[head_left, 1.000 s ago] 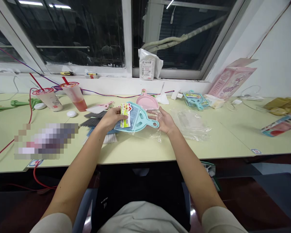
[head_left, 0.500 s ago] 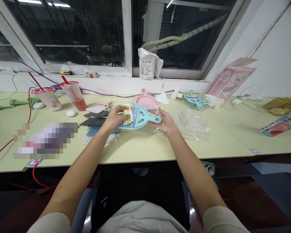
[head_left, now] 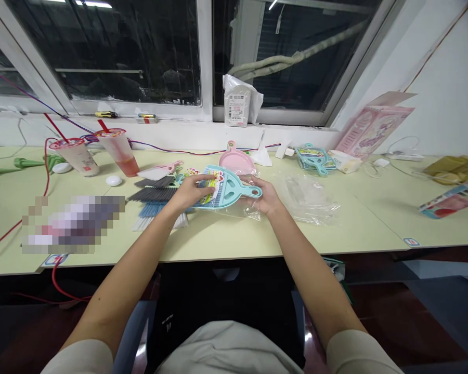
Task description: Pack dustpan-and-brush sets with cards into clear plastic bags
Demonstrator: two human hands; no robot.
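Note:
A light blue dustpan point(head_left: 234, 188) with a printed card point(head_left: 215, 188) on it lies between my hands, its looped handle pointing right. My left hand point(head_left: 190, 192) grips its left part, fingers over the card. Around the handle end, my right hand point(head_left: 265, 195) is closed on a clear plastic bag point(head_left: 249, 210) that hangs under the dustpan. To the left, brushes with grey, blue and white bristles point(head_left: 156, 195) lie in a pile, partly behind my left hand. A pink dustpan point(head_left: 237, 160) sits just beyond the blue one.
Flat clear bags point(head_left: 310, 200) lie to the right. Packed blue sets point(head_left: 315, 159) are at the back, near a pink box point(head_left: 376, 130). Two drink cups point(head_left: 119, 153) with red straws stand back left. A wrapped box point(head_left: 238, 106) rests on the windowsill.
My left hand and the card have shifted slightly right across the blue dustpan. The dustpan has moved slightly right, its handle reaching a little farther over my right hand.

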